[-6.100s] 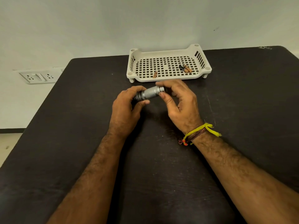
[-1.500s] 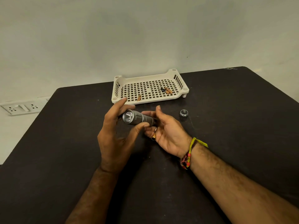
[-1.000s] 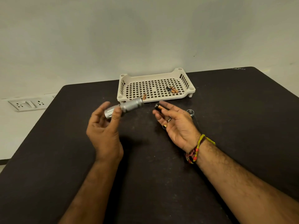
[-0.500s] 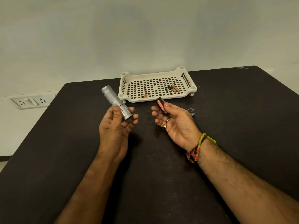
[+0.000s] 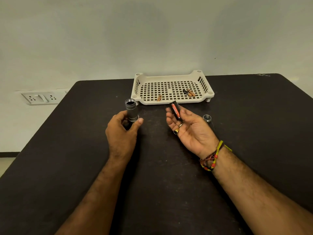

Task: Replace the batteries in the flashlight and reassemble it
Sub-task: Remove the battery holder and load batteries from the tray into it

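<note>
A person's left hand [image 5: 122,131] grips a silver flashlight body [image 5: 131,110] upright above a black table [image 5: 67,150], its threaded open end facing up and dark inside. The right hand [image 5: 188,128], palm up and half open, cradles a black-and-red battery holder [image 5: 175,110] on its fingers. The flashlight's end cap [image 5: 207,118] sits on the table just beside that hand. Three copper-toned batteries [image 5: 188,92] lie in a white perforated tray [image 5: 171,102] behind.
</note>
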